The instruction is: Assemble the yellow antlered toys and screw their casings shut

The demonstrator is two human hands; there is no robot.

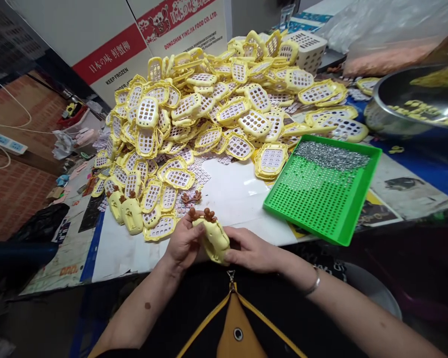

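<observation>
Between both hands is a yellow plastic toy casing (215, 239) with brown antler-shaped pieces on its top end, held tilted just above the table's near edge. My left hand (184, 242) grips its left side, thumb on the front near the antlers. My right hand (250, 250) pinches its lower right edge. Two similar yellow casings with brown antlers (132, 215) lie to the left on the table. Just beyond my hands rests a loose pair of brown antler pieces (191, 198). The inner side of the held casing is hidden.
A large heap of yellow casings with white keypads (209, 104) covers the table's back. At right stands a green perforated tray (313, 199) with many small silvery screws. Behind it is a metal bowl (388, 112) holding small yellow parts. Cardboard boxes (123, 37) stand behind the heap.
</observation>
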